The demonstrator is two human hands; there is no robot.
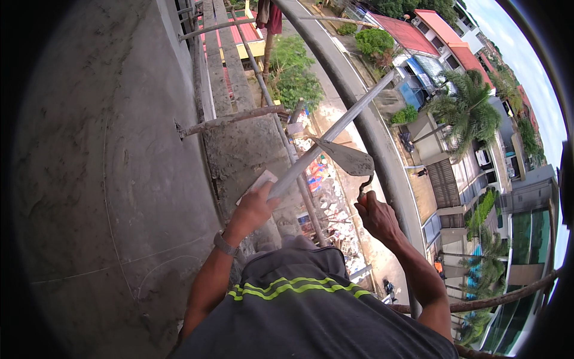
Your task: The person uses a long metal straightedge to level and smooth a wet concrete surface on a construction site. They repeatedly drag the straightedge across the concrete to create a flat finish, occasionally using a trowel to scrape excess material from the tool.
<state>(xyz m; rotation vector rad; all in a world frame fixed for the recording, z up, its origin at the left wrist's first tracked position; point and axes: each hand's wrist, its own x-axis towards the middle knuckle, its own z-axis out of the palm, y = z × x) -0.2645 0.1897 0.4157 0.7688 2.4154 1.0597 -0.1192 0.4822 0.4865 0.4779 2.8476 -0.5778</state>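
Note:
My left hand [254, 210], with a watch at its wrist, is closed around the lower end of a long grey metal straightedge [335, 128]. The bar slants up and away to the right. A pale flat piece [261, 181] shows just beyond my left fingers; whether they touch it I cannot tell. In my right hand [379, 218] is the handle of a pointed trowel [345, 158]. Its grey-smeared blade points left, and the tip overlaps the straightedge in view; contact is unclear.
A grey plastered wall [89, 179] with thin lines fills the left. Scaffold planks [245, 143] and poles [263, 78] run ahead beside it. A thick dark pipe [376, 143] crosses on my right. Far below lie a street [326, 51], rubble [338, 221] and houses.

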